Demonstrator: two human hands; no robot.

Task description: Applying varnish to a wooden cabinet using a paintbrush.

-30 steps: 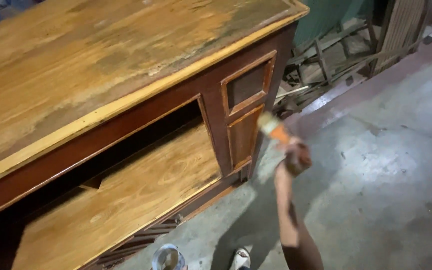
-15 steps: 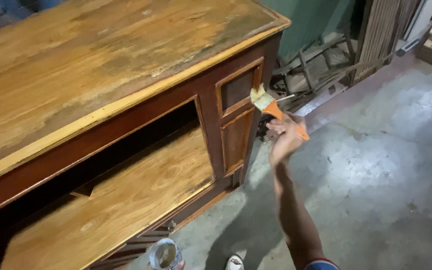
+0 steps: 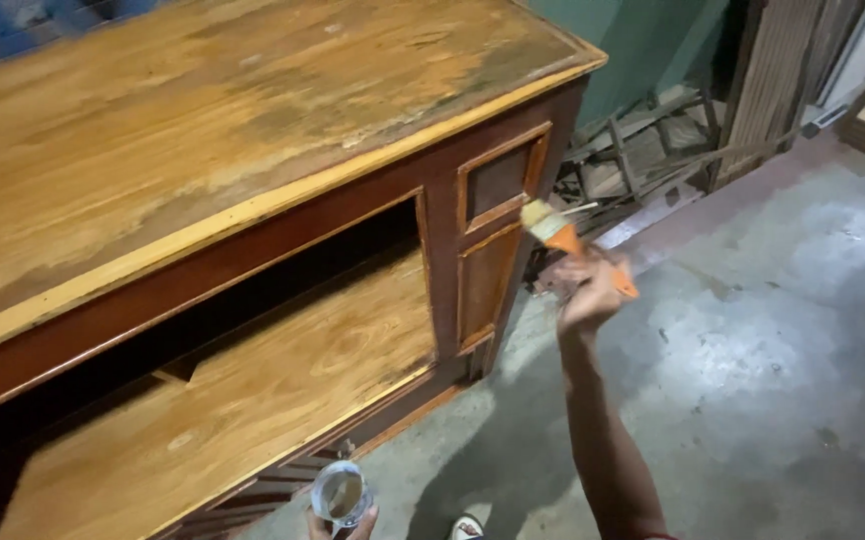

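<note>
Gripping an orange-handled paintbrush (image 3: 563, 235), the right hand (image 3: 588, 290) has its fingers wrapped tight around the handle, the arm stretched out over the concrete floor (image 3: 753, 400). The pale bristles point up and to the left, just beside the right front corner of the wooden cabinet (image 3: 253, 200), level with its small upper side panel (image 3: 501, 182); whether the bristles touch the wood cannot be told. Low at the picture's bottom edge, the left hand (image 3: 343, 522) holds a small round tin (image 3: 340, 494) from below, fingers curled under it, brownish liquid showing inside. The tin hangs in front of the cabinet's lower front edge, below the open shelf (image 3: 253, 390). Behind the cabinet's right end, a heap of wooden frames and slats (image 3: 653, 150) leans by the green wall (image 3: 653, 40).
</note>
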